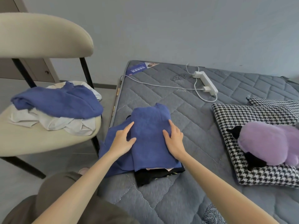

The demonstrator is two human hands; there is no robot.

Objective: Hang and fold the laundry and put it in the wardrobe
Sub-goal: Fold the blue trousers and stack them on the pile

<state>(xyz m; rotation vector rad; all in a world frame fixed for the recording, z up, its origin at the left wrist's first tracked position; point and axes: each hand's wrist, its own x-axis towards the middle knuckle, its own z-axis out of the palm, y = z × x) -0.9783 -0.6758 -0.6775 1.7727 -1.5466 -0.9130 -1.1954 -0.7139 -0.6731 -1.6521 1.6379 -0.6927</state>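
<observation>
A blue garment (149, 126) lies partly folded on the grey mattress (186, 143), on top of a pink layer and a black garment (150, 175). My left hand (123, 139) rests flat on its left side, fingers spread, with loose blue cloth hanging off the bed edge below it. My right hand (174, 139) presses on its right edge, fingers apart. Neither hand grips the cloth. On the beige chair (40, 138) to the left sits a pile: another blue garment (59, 102) over crumpled white clothes (64, 123).
A white power strip (207, 84) with plugged charger and cables lies at the head of the mattress. Two houndstooth pillows (234, 120) and a purple plush toy (268, 143) occupy the right side. The chair stands close to the bed's left edge.
</observation>
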